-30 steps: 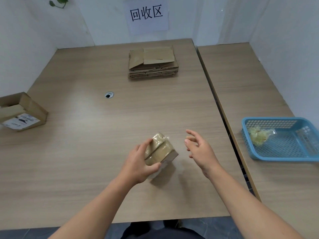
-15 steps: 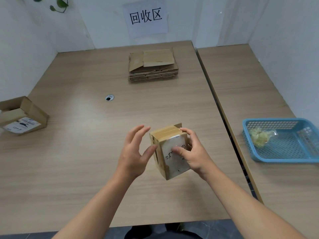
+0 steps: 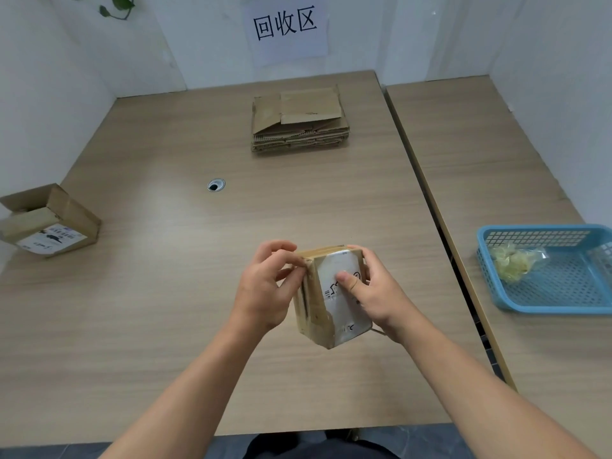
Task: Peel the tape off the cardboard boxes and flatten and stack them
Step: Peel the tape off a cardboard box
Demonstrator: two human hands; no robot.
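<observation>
While held over the near table (image 3: 165,326), the taped box (image 3: 316,321) is gripped by the right hand (image 3: 377,293) and pinched at its top-left edge by the left hand (image 3: 265,289), long axis near upright, label (image 3: 346,309) toward the camera. Flattened boxes (image 3: 299,122) are stacked beyond.

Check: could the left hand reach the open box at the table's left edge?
Probably yes: only bare table lies between the left hand and the open cardboard box, though its fingers are picking at the taped box.

White walls (image 3: 82,77), paper sign (image 3: 286,29) on back wall, wide wooden table (image 3: 149,293), second table (image 3: 480,154) just beside it, grey floor (image 3: 430,440)
</observation>
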